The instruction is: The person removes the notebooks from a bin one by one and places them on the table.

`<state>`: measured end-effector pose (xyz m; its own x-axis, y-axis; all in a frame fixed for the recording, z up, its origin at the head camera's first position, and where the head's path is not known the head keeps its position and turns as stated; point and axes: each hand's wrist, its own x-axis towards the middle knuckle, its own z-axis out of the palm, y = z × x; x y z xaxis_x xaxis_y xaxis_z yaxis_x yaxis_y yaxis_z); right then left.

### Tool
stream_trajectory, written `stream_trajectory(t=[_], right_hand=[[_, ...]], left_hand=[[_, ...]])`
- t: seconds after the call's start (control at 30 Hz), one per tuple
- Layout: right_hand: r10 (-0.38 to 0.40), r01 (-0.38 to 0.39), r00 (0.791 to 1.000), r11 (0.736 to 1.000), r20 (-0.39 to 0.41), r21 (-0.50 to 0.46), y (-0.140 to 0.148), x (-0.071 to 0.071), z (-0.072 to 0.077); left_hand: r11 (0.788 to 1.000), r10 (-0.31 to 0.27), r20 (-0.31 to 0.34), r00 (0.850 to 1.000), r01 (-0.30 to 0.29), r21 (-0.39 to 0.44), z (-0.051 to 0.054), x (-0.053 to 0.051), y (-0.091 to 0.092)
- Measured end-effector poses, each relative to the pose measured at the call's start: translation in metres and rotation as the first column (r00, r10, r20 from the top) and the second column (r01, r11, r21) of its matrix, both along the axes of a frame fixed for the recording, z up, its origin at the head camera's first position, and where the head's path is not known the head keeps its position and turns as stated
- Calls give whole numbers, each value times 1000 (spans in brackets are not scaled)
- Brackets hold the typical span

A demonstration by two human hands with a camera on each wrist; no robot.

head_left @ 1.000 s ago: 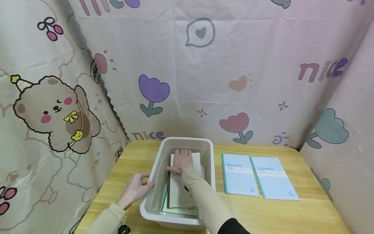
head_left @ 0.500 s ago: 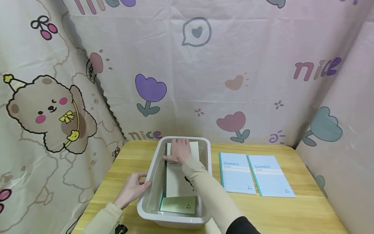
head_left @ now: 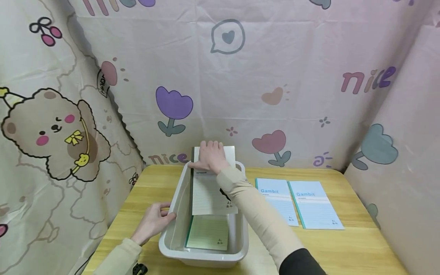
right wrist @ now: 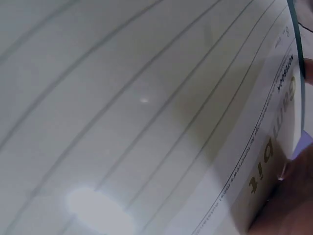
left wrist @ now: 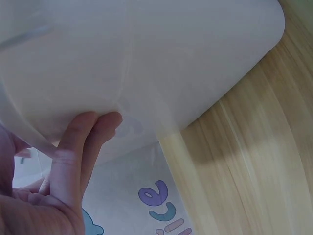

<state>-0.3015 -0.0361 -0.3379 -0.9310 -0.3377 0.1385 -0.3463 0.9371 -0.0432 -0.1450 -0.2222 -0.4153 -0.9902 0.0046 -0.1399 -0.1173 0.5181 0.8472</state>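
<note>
Notebook (head_left: 209,196) with white cover and dark spine, gripped by right hand (head_left: 211,157): raise clear of white plastic bin (head_left: 209,263), left hand (head_left: 152,223) pinching its side.

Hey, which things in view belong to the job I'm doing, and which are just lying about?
Part of the job:
pale notebook, held by your right hand
bin, gripped by your left hand
green notebook, inside the bin, likely

Probably just there:
nearer blue notebook and farther blue notebook, untouched on the table, though perhaps related
printed cloth, hanging behind
</note>
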Motion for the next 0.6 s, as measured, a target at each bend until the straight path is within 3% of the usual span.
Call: stream_trajectory(t=[0.3, 0.47, 0.6], right_hand=[[29, -27, 999, 998, 25, -53, 28, 2, 54], [35, -34, 999, 995, 6, -89, 65, 3, 68], [21, -22, 1000, 994, -7, -105, 101, 6, 69]], left_hand=[[1000, -3, 18, 1000, 2, 14, 0, 0, -3], [1000, -5, 26, 1000, 5, 2, -1, -1, -3], [1000, -11, 32, 999, 11, 2, -2, -2, -3]])
